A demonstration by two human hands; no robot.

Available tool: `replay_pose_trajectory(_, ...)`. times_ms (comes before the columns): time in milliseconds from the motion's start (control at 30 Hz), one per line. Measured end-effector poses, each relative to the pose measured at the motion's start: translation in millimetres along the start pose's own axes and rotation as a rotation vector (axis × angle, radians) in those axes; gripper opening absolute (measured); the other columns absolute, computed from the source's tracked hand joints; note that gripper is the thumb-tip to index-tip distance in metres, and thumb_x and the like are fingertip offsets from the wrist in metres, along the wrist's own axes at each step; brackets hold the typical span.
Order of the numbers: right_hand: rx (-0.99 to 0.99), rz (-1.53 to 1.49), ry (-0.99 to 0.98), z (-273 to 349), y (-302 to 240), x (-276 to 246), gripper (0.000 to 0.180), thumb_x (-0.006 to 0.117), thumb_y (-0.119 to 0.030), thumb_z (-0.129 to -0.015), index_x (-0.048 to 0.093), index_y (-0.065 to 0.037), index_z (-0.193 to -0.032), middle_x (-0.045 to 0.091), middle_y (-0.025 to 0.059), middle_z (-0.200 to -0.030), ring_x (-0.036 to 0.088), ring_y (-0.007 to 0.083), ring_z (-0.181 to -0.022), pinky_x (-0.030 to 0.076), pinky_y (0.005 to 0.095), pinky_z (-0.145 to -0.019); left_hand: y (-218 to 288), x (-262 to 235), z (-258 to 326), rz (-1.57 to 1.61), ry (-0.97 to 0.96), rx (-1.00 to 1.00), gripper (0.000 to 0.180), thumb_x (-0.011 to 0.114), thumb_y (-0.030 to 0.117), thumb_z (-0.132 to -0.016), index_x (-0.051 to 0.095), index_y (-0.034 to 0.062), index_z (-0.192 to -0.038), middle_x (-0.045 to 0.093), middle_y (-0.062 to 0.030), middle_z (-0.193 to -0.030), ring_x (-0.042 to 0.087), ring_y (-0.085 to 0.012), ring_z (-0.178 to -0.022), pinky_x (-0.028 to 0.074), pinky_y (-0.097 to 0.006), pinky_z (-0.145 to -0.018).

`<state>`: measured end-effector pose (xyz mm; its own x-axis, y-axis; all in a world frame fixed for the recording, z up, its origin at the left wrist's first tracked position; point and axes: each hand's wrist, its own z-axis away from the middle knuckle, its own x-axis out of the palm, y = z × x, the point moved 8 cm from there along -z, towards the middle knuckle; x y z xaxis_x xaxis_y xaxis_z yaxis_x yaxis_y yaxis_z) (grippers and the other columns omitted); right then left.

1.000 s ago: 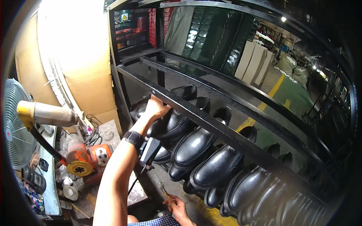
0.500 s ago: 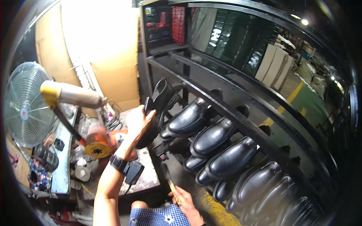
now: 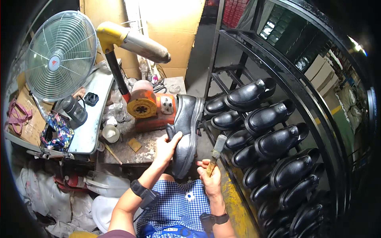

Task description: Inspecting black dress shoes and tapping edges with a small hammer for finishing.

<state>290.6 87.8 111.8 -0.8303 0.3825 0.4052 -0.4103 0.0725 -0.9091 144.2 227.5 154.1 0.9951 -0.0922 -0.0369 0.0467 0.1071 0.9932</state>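
Note:
My left hand [image 3: 164, 147] is closed round a black leather shoe [image 3: 184, 129], thumb pressed on its upper. The shoe hangs toe down above my lap, its sole edge facing right. A black flap or tab shows beside my thumb; I cannot tell what it belongs to. To the right of the toe, my right hand [image 3: 211, 178] grips a flat tool with a worn wooden handle [image 3: 211, 164] and a grey head, pointing upward. The tool is apart from the shoe. Both wrists wear black straps with small boxes.
At right, a black metal rack [image 3: 274, 71] holds several black shoes [image 3: 279, 139]. Ahead, an orange machine [image 3: 160, 111] with a yellow wheel stands on a worn bench [image 3: 154, 137], below a yellow-and-grey lamp arm [image 3: 143, 45]. A large fan [image 3: 59, 59] and a dark mug [image 3: 74, 111] are at left.
My left hand has brought the shoe from beside the rack to in front of me. My right hand has raised the tool near the shoe's toe. The view has swung left.

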Motion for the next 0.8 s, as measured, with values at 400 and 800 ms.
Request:
replay_pose_trajectory(400,-0.475,0.705,0.199,0,-41,36,0.072,0.075,-0.013,-0.066,0.037,0.003,-0.126,0.065,0.0164,-0.096,0.066,0.0237,-0.083,0.052,0.0299,-0.07,-24,16,8,0.216,-0.041,0.004,0.019,0.062,0.023,-0.084,0.062,0.0044,-0.086,0.053,0.0041,-0.066,0.044,-0.0035,-0.054,0.041,-0.02,-0.057)
replay_pose_trajectory(800,-0.424,0.462,0.381,-58,-50,10,0.027,0.078,-0.009,-0.063,0.056,-0.002,-0.077,0.052,-0.0027,-0.067,0.045,0.0078,-0.059,0.041,0.0249,-0.057,-108,27,86,0.396,-0.366,-0.189,0.027,0.046,0.021,-0.093,0.055,0.0004,-0.108,0.063,-0.0083,-0.086,0.061,-0.0112,-0.065,0.049,-0.02,-0.057)
